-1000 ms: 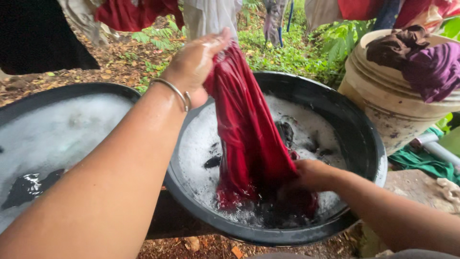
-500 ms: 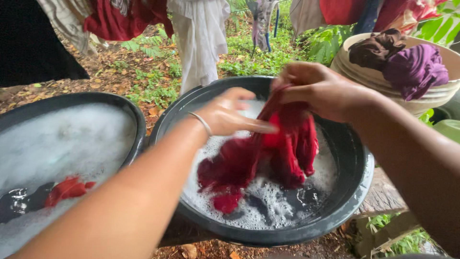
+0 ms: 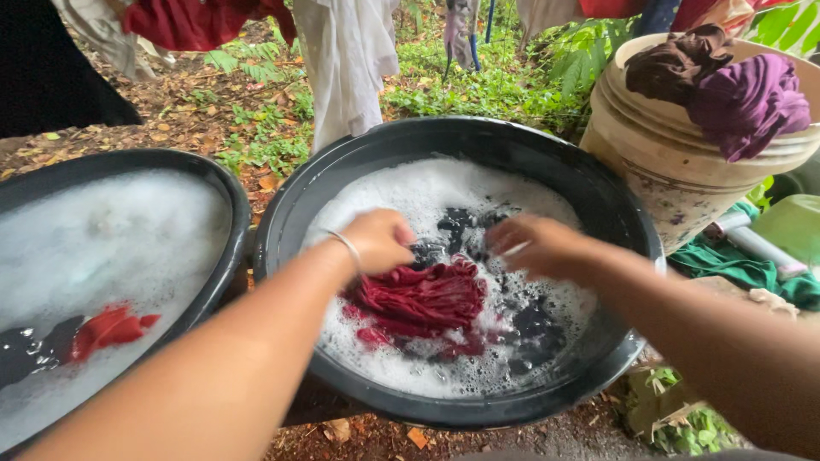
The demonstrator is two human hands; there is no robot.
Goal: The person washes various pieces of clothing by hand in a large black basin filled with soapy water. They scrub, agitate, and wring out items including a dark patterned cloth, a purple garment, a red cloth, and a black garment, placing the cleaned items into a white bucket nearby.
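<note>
Two hands: both work inside one soapy basin, seen from the head view.
Left hand (image 3: 380, 241): its grip is pressed together into a fist on the upper left edge of the red cloth; a thin metal bangle (image 3: 346, 246) circles the wrist.
Right hand (image 3: 540, 246): blurred, just right of the cloth and over the suds; I cannot tell whether its grip is spread or pinching anything.
Red cloth (image 3: 420, 300): bunched in wet folds near the middle of the basin, half sunk in foam, between the two hands.
Black basin (image 3: 444, 141): round and wide, filled with white suds and patches of dark water.
Second basin (image 3: 224, 183): to the left, just beside the first, also foamy, with a small piece of red fabric (image 3: 107, 329) showing at the water's surface.
Bucket (image 3: 666, 171): cream-coloured, to the right and behind the black basin, tilted slightly, with a brown garment (image 3: 675, 64) and a purple garment (image 3: 747, 102) heaped on its top.
Green cloth (image 3: 739, 266): lies low on the right, below the bucket.
Hanging laundry: a white garment (image 3: 346, 64) hangs behind the basins, with a red one (image 3: 184, 21) to its left.
Ground (image 3: 184, 115): brown fallen leaves and green plants.
</note>
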